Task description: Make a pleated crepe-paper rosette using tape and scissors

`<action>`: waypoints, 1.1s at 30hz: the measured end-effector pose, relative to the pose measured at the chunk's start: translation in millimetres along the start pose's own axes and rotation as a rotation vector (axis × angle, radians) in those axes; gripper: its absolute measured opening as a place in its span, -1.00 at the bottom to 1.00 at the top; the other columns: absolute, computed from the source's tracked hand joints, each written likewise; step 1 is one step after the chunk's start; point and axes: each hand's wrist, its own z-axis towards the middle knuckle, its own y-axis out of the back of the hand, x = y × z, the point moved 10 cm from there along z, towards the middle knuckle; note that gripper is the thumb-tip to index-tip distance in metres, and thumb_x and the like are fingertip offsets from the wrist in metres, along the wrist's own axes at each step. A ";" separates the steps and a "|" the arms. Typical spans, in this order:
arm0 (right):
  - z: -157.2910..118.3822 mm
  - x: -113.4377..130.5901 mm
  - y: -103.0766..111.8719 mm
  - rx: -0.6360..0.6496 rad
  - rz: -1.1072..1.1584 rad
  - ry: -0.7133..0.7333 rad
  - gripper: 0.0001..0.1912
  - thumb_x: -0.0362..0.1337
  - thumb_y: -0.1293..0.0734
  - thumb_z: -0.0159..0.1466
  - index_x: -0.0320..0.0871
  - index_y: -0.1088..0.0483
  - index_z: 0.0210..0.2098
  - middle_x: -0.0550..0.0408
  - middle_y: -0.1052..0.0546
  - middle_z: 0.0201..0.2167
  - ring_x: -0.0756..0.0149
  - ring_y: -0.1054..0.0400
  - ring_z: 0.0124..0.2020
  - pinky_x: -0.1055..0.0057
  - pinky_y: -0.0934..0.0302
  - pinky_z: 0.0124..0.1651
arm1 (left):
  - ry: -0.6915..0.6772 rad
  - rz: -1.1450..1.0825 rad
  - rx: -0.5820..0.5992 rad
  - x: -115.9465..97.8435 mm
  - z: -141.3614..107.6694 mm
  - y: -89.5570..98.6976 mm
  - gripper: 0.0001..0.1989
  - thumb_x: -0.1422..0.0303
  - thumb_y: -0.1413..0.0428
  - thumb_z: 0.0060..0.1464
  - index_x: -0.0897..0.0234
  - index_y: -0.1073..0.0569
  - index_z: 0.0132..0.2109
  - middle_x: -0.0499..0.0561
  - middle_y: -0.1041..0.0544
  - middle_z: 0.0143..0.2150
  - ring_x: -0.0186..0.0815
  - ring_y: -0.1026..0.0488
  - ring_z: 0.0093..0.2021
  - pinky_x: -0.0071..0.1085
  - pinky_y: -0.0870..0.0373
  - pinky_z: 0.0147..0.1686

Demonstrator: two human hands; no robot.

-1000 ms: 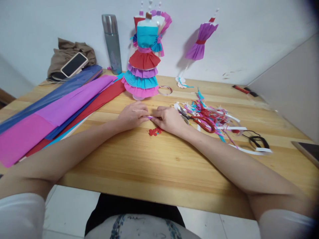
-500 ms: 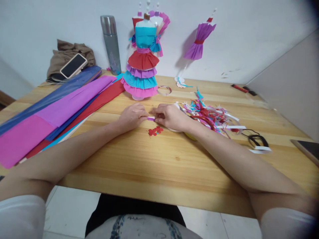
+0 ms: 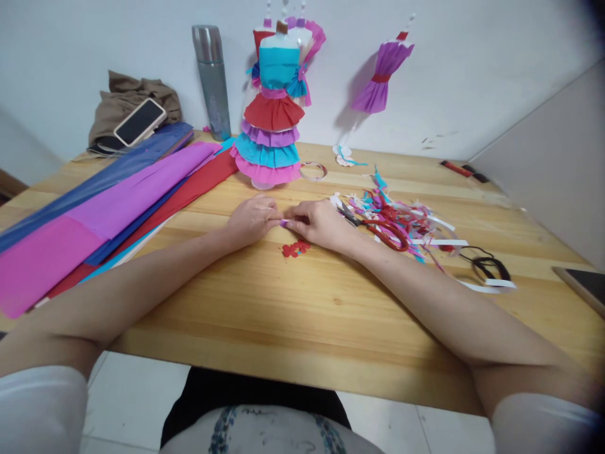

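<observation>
My left hand (image 3: 256, 219) and my right hand (image 3: 317, 221) meet over the middle of the wooden table (image 3: 283, 302). Both are closed, with fingertips pinching a small piece of purple paper (image 3: 283, 223) between them; most of it is hidden by the fingers. Just below my right fingers lie several red paper cut-outs (image 3: 296, 248), with a speck of blue among them. To the right of my right hand rest red-handled scissors (image 3: 385, 233), lying on a heap of coloured paper scraps (image 3: 401, 211).
Behind my hands stands a doll form in a tiered paper dress (image 3: 271, 120); a purple-dressed one (image 3: 382, 75) leans at the wall. Folded crepe paper (image 3: 137, 189), a phone (image 3: 140, 122) and a flask (image 3: 212, 85) are left. A tape roll (image 3: 312, 170) lies behind.
My fingertips have drawn closer together, and less of the purple paper shows. My right hand has shifted slightly left, uncovering more of the scissors.
</observation>
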 end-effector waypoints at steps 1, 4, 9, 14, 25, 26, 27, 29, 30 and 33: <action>0.0 0.9 0.0 0.002 0.005 0.008 -0.79 -0.29 -0.36 0.39 -0.20 -0.67 -0.14 -0.07 -0.69 -0.26 0.20 -0.51 -0.27 0.35 -0.22 -0.18 | 0.001 -0.004 0.006 -0.1 0.1 -0.2 -0.73 0.27 -0.14 0.36 0.24 -0.71 -0.20 0.07 -0.62 -0.25 -0.24 -0.51 -0.18 -0.35 -0.39 -0.16; -0.2 2.4 0.4 0.002 -0.004 0.016 -0.76 -0.40 -0.33 0.37 -0.20 -0.68 -0.15 -0.08 -0.70 -0.23 0.19 -0.53 -0.23 0.34 -0.25 -0.11 | 0.009 -0.011 0.013 0.1 0.3 -0.6 -0.73 0.28 -0.13 0.36 0.24 -0.71 -0.21 0.06 -0.62 -0.24 -0.24 -0.51 -0.17 -0.35 -0.39 -0.15; -0.4 0.0 1.5 -0.010 0.003 -0.012 -0.76 -0.40 -0.34 0.35 -0.20 -0.67 -0.12 -0.07 -0.71 -0.23 0.21 -0.52 -0.27 0.35 -0.22 -0.18 | 0.012 -0.015 0.021 0.0 -0.2 -1.9 -0.70 0.26 -0.10 0.38 0.23 -0.70 -0.19 0.06 -0.61 -0.25 -0.25 -0.51 -0.19 -0.37 -0.36 -0.20; -0.6 0.0 3.1 -0.006 -0.023 -0.046 -0.83 -0.31 -0.38 0.36 -0.19 -0.66 -0.20 -0.02 -0.67 -0.36 0.26 -0.43 -0.39 0.37 -0.12 -0.29 | 0.007 0.027 0.035 -1.0 -1.2 -2.9 -0.68 0.26 -0.08 0.38 0.27 -0.68 -0.22 0.08 -0.62 -0.22 -0.26 -0.49 -0.18 -0.38 -0.33 -0.21; -1.1 -0.1 2.2 -0.016 -0.114 -0.095 -0.83 -0.37 -0.36 0.31 -0.20 -0.63 -0.21 -0.05 -0.67 -0.32 0.22 -0.45 -0.35 0.36 -0.10 -0.28 | -0.027 0.047 0.019 -1.9 -0.8 -3.7 -0.67 0.28 -0.07 0.39 0.26 -0.69 -0.23 0.07 -0.60 -0.26 -0.27 -0.47 -0.22 -0.38 -0.31 -0.23; -0.8 -0.2 1.6 -0.016 -0.121 -0.092 -0.84 -0.37 -0.35 0.32 -0.19 -0.62 -0.23 -0.05 -0.67 -0.32 0.22 -0.45 -0.34 0.36 -0.10 -0.29 | -0.031 0.042 0.017 -1.8 -0.7 -4.0 -0.67 0.27 -0.07 0.39 0.26 -0.69 -0.24 0.07 -0.60 -0.28 -0.27 -0.47 -0.22 -0.38 -0.32 -0.23; -0.5 -0.1 0.8 -0.013 -0.127 -0.088 -0.84 -0.38 -0.34 0.32 -0.19 -0.61 -0.25 -0.05 -0.67 -0.32 0.21 -0.46 -0.34 0.36 -0.09 -0.29 | -0.036 0.035 0.012 -1.9 -0.6 -4.1 -0.67 0.27 -0.08 0.39 0.26 -0.69 -0.24 0.06 -0.59 -0.28 -0.27 -0.48 -0.22 -0.38 -0.33 -0.22; -0.2 0.6 0.2 -0.008 -0.141 -0.078 -0.83 -0.38 -0.33 0.32 -0.19 -0.60 -0.27 -0.05 -0.67 -0.31 0.21 -0.46 -0.33 0.36 -0.09 -0.29 | -0.043 0.019 -0.003 -2.0 -0.5 -3.4 -0.68 0.26 -0.08 0.39 0.25 -0.70 -0.21 0.06 -0.60 -0.28 -0.27 -0.48 -0.22 -0.37 -0.35 -0.19; -0.2 1.2 0.5 -0.009 -0.150 -0.072 -0.83 -0.38 -0.32 0.32 -0.19 -0.59 -0.27 -0.05 -0.67 -0.31 0.20 -0.46 -0.32 0.36 -0.10 -0.28 | -0.041 0.013 -0.012 -1.9 -0.5 -2.8 -0.68 0.25 -0.08 0.39 0.25 -0.70 -0.19 0.06 -0.60 -0.28 -0.26 -0.49 -0.21 -0.37 -0.36 -0.17; -0.4 3.9 2.4 -0.011 -0.158 -0.050 -0.83 -0.39 -0.31 0.32 -0.19 -0.58 -0.27 -0.06 -0.66 -0.30 0.19 -0.48 -0.29 0.36 -0.12 -0.25 | -0.018 0.003 -0.031 -0.6 -0.6 -0.6 -0.66 0.22 -0.06 0.41 0.26 -0.69 -0.16 0.07 -0.60 -0.27 -0.25 -0.50 -0.19 -0.35 -0.38 -0.14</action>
